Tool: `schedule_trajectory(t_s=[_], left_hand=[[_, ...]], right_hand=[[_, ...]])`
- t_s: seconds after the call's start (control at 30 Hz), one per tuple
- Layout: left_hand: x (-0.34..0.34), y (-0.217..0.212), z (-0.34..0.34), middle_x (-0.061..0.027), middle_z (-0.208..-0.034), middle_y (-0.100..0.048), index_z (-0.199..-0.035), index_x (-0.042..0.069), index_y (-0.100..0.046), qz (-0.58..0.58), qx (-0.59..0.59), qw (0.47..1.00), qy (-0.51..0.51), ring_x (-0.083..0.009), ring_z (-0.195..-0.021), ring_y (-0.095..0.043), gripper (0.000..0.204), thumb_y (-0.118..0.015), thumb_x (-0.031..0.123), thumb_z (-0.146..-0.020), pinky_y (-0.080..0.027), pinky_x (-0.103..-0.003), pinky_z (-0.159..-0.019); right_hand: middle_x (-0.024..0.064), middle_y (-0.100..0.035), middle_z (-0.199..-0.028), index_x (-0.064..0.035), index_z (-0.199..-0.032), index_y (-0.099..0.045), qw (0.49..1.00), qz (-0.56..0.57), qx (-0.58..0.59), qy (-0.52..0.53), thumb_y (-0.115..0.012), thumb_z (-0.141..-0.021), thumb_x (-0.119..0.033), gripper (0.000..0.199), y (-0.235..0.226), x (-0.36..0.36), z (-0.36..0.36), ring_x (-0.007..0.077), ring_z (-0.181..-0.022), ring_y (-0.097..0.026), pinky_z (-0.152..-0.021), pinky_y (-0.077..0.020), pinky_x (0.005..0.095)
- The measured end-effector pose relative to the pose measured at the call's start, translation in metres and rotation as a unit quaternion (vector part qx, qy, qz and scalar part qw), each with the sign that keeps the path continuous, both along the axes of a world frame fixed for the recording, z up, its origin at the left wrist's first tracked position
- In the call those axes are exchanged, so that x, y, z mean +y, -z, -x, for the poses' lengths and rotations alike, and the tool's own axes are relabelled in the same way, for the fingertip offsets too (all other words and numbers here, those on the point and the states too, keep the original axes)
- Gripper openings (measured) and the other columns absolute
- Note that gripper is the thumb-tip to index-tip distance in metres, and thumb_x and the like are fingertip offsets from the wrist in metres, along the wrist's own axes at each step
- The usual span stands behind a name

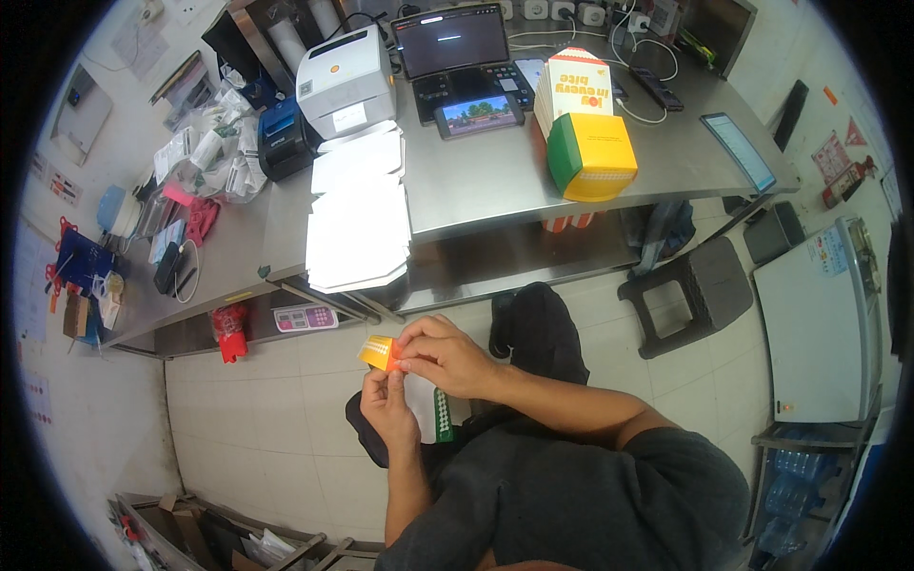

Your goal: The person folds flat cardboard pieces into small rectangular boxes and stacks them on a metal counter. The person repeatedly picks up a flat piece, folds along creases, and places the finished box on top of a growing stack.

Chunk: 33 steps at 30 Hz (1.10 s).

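Both my hands hold a flat, unfolded cardboard box blank [419,385], orange at the top, white with a green edge lower down. My right hand [443,354] grips its orange upper end from above. My left hand [388,404] holds it from below, fingers pinching the same end. On the steel table [476,181] beyond lies a stack of white flat blanks [357,233], and a stack of assembled boxes [583,119], yellow, green and white, lies to the right.
A white label printer [347,81], a laptop [452,48], a phone showing a video [478,114] and a tablet [738,147] sit on the table. A dark plastic stool [690,290] stands right. A white chest appliance [824,319] is at far right. Clutter fills the left bench.
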<state>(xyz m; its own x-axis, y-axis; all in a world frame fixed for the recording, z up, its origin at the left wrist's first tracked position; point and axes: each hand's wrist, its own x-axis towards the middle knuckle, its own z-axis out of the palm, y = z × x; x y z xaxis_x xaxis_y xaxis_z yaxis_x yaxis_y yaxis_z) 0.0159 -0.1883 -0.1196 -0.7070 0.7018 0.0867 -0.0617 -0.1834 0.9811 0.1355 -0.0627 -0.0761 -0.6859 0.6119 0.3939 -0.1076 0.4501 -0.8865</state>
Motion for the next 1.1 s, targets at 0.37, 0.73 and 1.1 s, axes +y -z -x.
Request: schedule_trajectory(t_s=[0.37, 0.73, 1.1], left_hand=[[0.002, -0.001, -0.005, -0.0136, -0.129, -0.068, -0.126, 0.0, -0.06, -0.117, -0.106, 0.987, 0.004, -0.0206, -0.114, -0.068, 0.02, -0.063, 0.006, -0.107, -0.057, -0.037, -0.101], [0.01, -0.033, -0.011, -0.0139, -0.125, -0.071, -0.131, -0.002, -0.061, -0.148, -0.145, 0.978, 0.014, -0.0212, -0.11, -0.071, 0.027, -0.066, 0.003, -0.105, -0.058, -0.035, -0.097], [-0.003, -0.018, -0.005, -0.0121, -0.113, -0.07, -0.121, 0.0, -0.062, -0.118, -0.102, 0.987, 0.036, -0.0194, -0.094, -0.067, 0.02, -0.066, 0.0, -0.102, -0.056, -0.033, -0.084]], right_hand=[[0.0092, -0.066, -0.113, -0.0039, -0.099, -0.075, 0.996, -0.086, -0.031, -0.014, -0.071, -0.097, -0.018, 0.015, -0.006, 0.007, 0.0, 0.0294, -0.108, -0.06, -0.096, -0.05, 0.0415], [0.011, -0.065, -0.12, -0.0012, -0.099, -0.069, 0.996, 0.037, 0.061, -0.046, -0.069, -0.095, -0.005, 0.006, -0.015, -0.002, 0.0, 0.0274, -0.11, -0.063, -0.087, -0.0565, 0.036], [0.014, -0.06, -0.132, -0.0035, -0.098, -0.062, 0.998, 0.033, 0.002, -0.053, -0.078, -0.09, -0.009, 0.019, -0.016, 0.002, 0.002, 0.0328, -0.116, -0.061, -0.098, -0.0519, 0.0415]])
